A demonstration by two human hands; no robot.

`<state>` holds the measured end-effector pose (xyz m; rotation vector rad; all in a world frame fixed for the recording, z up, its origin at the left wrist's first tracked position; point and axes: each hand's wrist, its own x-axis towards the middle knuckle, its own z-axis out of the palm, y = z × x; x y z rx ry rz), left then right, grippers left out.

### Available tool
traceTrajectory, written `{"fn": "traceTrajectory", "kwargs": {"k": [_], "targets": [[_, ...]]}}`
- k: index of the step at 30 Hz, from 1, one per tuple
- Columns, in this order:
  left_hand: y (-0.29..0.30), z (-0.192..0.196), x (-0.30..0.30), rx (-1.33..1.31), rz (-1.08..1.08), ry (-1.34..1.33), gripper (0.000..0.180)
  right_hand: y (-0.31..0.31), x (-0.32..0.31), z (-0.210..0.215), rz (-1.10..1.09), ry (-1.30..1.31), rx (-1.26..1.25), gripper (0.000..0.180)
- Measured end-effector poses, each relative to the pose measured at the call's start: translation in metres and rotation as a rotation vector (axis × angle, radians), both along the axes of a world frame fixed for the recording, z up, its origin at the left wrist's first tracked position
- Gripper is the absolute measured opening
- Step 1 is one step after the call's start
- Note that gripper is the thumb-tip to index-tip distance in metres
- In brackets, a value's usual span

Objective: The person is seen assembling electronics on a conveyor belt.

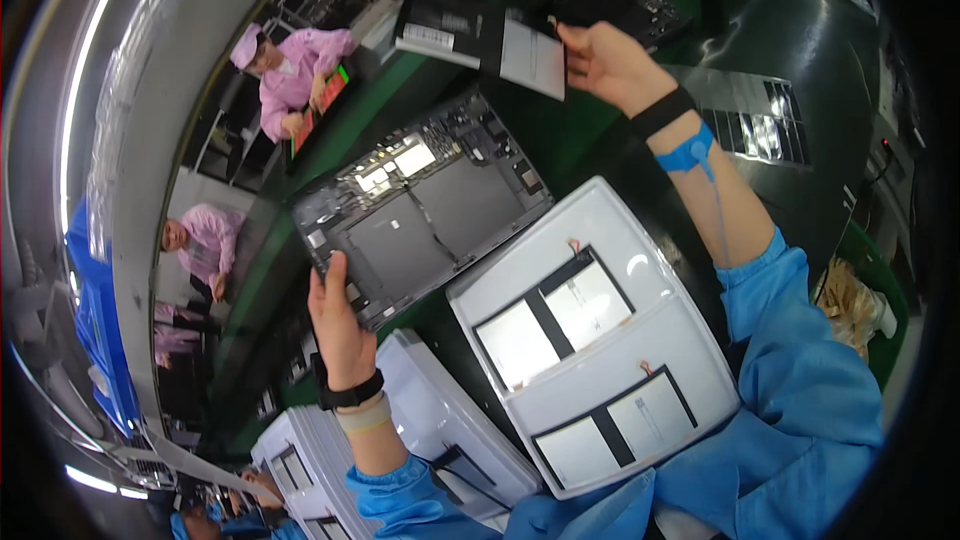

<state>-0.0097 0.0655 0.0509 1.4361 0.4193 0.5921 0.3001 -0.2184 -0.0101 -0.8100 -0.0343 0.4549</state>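
My right hand (618, 68), raised at the upper middle, pinches the right end of a flat black-and-white battery pack (530, 52), which is tilted in the air. Below it lies an open dark device housing (440, 215), like a laptop base, with a circuit board along its far side and grey bays nearer me. My left hand (342, 325) grips the housing's near left corner, its fingertips along the edge. Close in front of me, a white plastic tray (500, 380) carries two similar battery packs (555, 318), each with a small wire lead.
More white trays (440, 400) stand to the left of the near one. A black part (620, 12) lies beyond my right hand, and a panelled sheet (745, 115) lies at right. People in pink (300, 70) work across the line. A green bin (865, 320) stands at far right.
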Motion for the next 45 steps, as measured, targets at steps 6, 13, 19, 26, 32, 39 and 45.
{"fn": "traceTrajectory", "kwargs": {"k": [6, 13, 19, 26, 32, 39, 45], "targets": [[-0.050, 0.013, -0.082, -0.180, 0.110, 0.016, 0.026, -0.004, -0.016, 0.017, -0.037, -0.130, 0.105, 0.010], [-0.097, -0.022, -0.113, -0.423, 0.085, 0.161, 0.025, 0.001, -0.021, 0.027, 0.179, -0.126, 0.155, 0.013], [-0.104, -0.060, -0.121, -0.475, 0.105, 0.278, 0.030, 0.008, -0.030, 0.029, 0.215, -0.169, 0.141, 0.009], [-0.097, -0.068, -0.132, -0.293, 0.080, 0.443, 0.035, 0.026, -0.084, 0.039, 0.227, -0.178, 0.137, 0.011], [-0.100, -0.069, -0.126, 0.781, 0.266, 0.410, 0.040, 0.035, -0.124, 0.022, 0.361, -0.280, 0.285, 0.010], [-0.142, -0.016, -0.072, 0.640, -0.182, 0.597, 0.013, 0.066, -0.149, 0.023, 0.234, -0.207, 0.131, 0.012], [-0.144, -0.033, -0.048, 0.507, -0.172, 0.574, 0.014, 0.057, -0.155, 0.041, 0.192, -0.116, -0.047, 0.015]]}}
